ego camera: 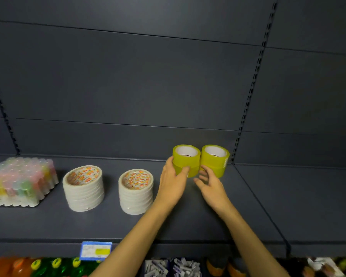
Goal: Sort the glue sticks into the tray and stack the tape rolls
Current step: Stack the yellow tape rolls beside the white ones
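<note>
Nearest to us, under the shelf edge, we see bottles (pixel 36 265) and a blue price label (pixel 96 250). Our two forearms reach over them to the shelf (pixel 188 220). The left hand (pixel 173 181) holds the left yellow tape stack (pixel 186 160), its fingers curled around the lower roll, probably to keep the two rolls straight. The right hand (pixel 212 185) is just in front of the right yellow tape stack (pixel 215 159); its fingers are loosely spread and hold nothing. The two yellow stacks stand just beside each other near the back wall. Two white tape stacks (pixel 84 187) stand to the left, and the wrapped pack of glue sticks (pixel 20 181) is at the far left. We see no tray.
</note>
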